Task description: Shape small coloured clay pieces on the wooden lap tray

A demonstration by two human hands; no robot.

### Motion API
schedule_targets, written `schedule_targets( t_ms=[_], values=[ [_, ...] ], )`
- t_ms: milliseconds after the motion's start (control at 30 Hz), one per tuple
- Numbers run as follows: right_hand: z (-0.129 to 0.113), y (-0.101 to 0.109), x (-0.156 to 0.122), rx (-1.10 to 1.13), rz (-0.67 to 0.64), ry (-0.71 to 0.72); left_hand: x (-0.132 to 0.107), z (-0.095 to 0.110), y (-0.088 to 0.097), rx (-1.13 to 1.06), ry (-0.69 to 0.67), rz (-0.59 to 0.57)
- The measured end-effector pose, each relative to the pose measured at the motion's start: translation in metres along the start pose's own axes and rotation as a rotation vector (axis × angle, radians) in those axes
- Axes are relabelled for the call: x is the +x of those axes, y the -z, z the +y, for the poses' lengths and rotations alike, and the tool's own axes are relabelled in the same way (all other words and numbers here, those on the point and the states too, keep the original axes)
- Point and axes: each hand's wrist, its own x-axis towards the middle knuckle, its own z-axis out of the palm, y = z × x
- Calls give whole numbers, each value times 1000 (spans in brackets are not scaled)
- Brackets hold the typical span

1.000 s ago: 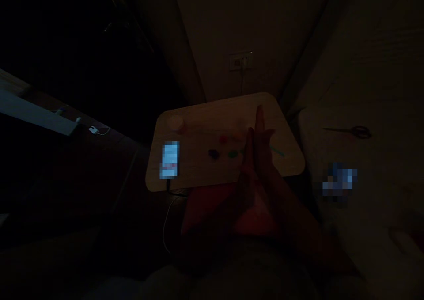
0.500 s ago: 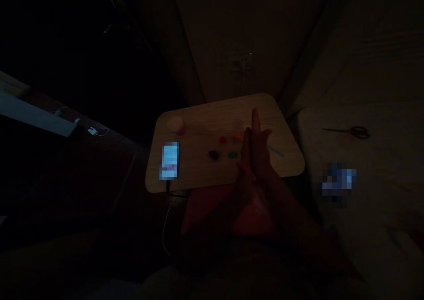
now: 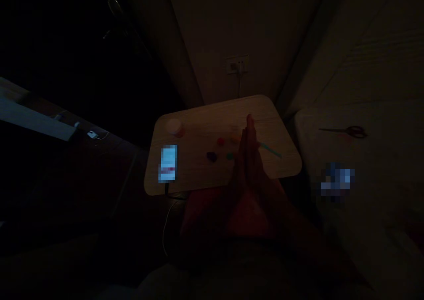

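My left hand [image 3: 239, 161] and my right hand [image 3: 253, 154] are pressed palm to palm over the table's front right part, fingers stretched straight and pointing away from me. Whether anything lies between the palms is hidden. Close to the left hand sits a small green lump [image 3: 229, 156], partly covered by it. A red lump [image 3: 221, 141], a dark purple lump [image 3: 211, 157] and a blurred orange piece [image 3: 236, 138] lie to the left of the hands. On the right a thin teal strip [image 3: 271, 150] runs out from behind my right hand.
The small wooden table [image 3: 198, 176] also carries a pale round tub [image 3: 174, 127] and a lit phone [image 3: 168, 164] with a cable. Scissors [image 3: 356, 131] lie on the light surface at right. A wall socket [image 3: 237, 64] holds a plug. The room is very dark.
My hands have slid against each other: the right has drawn back towards me, its thumb no longer sticking out. The left now partly covers the green lump. The view has shifted slightly.
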Motion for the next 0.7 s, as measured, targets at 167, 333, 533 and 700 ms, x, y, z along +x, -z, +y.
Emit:
schedule_targets(
  t_ms=[167, 333, 533, 700],
  values=[
    [34, 12, 31, -20, 223, -80, -9, -8, 10, 21, -37, -98],
    [45, 15, 39, -68, 426, -89, -7, 1, 10, -85, 37, -75],
    [51, 28, 35, 81, 555, -230, 11, 6, 18, -478, 155, -123],
    [35, 38, 15, 120, 456, -189, 17, -2, 27, -454, 166, -51]
  ],
)
